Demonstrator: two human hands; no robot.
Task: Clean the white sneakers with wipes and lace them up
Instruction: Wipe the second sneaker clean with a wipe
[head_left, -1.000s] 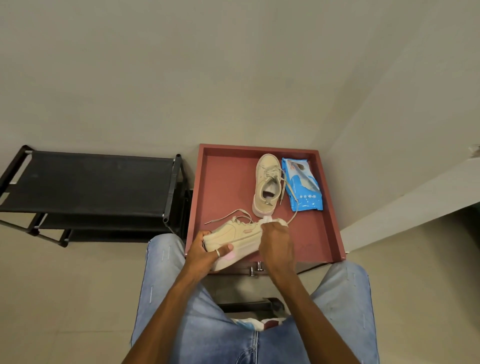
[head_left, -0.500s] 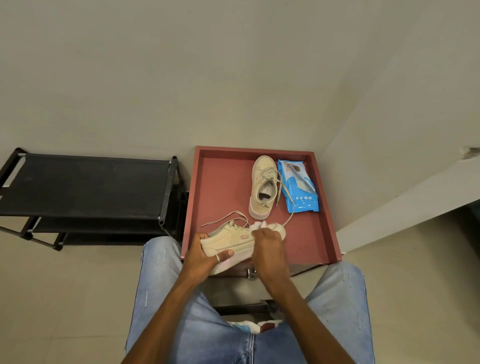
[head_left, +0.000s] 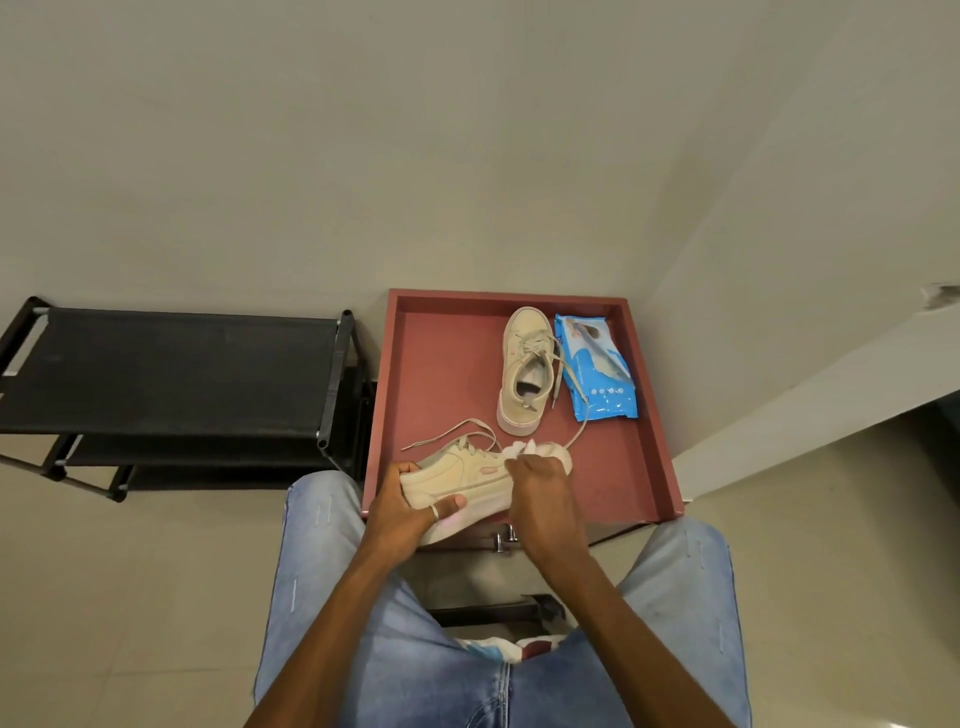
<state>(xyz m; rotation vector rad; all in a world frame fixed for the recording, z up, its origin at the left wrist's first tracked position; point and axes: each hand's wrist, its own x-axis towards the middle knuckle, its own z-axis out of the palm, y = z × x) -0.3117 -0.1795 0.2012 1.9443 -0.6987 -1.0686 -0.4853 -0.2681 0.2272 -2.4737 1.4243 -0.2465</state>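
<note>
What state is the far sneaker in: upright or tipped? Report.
Upright: the far sneaker sits sole-down on the red tray, opening facing up.

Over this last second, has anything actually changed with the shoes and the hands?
Nothing clearly has; only the camera's view drifted slightly. The left hand still grips the held sneaker, the right hand still holds the white wipe against its other end, and the second sneaker and blue wipes pack lie as before on the red tray.
</note>
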